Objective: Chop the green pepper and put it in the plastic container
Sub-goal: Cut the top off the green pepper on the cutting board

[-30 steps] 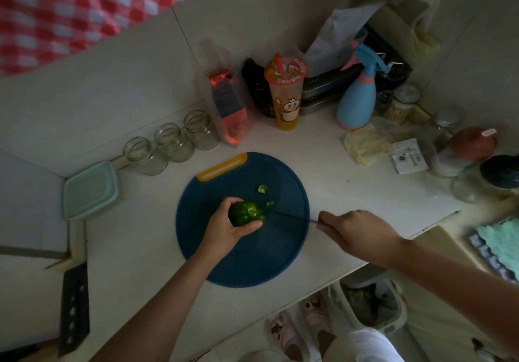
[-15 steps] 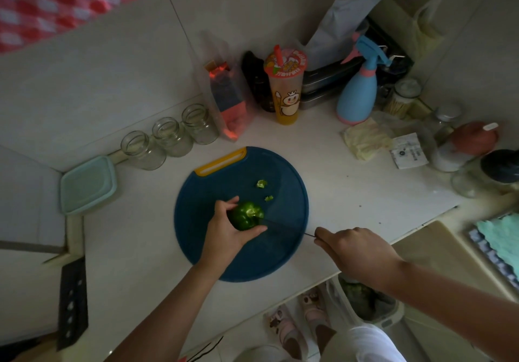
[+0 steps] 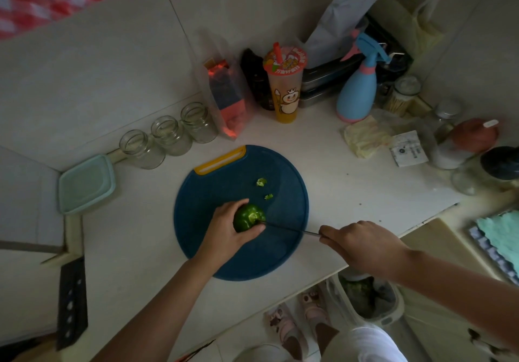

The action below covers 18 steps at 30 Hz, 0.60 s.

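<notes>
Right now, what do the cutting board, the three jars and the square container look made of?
Cutting board: likely plastic, matte dark blue with a yellow handle strip, evenly coloured. Jars: clear glass by the look, with see-through walls and glints at the thick rims. Container: probably plastic, pale mint, milky and dull, with soft rounded corners.

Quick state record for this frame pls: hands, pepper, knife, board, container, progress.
left hand: grips the green pepper, fingers curled round it
right hand: grips the knife handle
knife: blade tip touching the pepper's top
green pepper: largely whole, on the cutting board
cutting board: blue, round, yellow handle
cut bits: two small green pieces on the board, beyond the pepper
plastic container: teal, on the counter, left of the board, untouched
progress: chopping barely begun
</notes>
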### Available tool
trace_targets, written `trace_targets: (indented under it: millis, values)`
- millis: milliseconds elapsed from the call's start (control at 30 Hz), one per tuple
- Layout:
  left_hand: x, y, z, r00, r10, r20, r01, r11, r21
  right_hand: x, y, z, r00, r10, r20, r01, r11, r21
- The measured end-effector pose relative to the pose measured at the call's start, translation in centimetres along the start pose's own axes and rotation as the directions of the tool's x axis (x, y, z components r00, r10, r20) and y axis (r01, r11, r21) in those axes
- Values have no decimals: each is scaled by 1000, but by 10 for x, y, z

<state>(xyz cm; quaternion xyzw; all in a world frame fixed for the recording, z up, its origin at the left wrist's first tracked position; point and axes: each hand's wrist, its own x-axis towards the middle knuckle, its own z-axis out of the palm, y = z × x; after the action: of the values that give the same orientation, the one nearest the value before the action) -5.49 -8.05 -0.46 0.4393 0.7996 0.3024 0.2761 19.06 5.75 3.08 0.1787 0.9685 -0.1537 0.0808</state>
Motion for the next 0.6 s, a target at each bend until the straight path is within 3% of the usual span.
trace_targets:
  millis: [133,400,600]
  values:
    - [-1,2,0,1000,-1,-9,1,1000,21,0,-1,3,1000,1,7,-2,1000,26]
    - [4,-2,-15,970,-88,226,84,996,25,0,-7,4,1000,13,10,-13,996,83]
    - [1,-1,-11,981,-64,186,68,998,-18,-4,-12,-1,998,22,63,-26,998,51]
